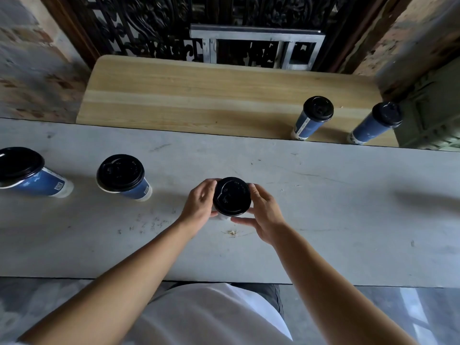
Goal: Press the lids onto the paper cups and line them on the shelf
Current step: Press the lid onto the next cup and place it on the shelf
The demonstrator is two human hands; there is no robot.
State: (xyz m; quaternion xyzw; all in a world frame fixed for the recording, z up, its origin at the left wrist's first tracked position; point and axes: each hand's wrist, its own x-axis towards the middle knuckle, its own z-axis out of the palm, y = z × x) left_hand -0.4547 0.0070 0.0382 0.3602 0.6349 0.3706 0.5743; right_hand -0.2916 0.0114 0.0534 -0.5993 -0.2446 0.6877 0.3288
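— Paper cup (222,217) is standing on the counter (323,207) between my hands, left hand (199,202) and right hand (265,212) both curling round its lid (232,196).
— Seated or not, I'm not seeing. I'm advising pressing evenly around, keeping it upright.

A single wide view from the person's head looks steeply down and forward. The left hand (199,204) and right hand (265,214) are close below, on the tabletop (336,215), with the wooden shelf (199,95) beyond them.
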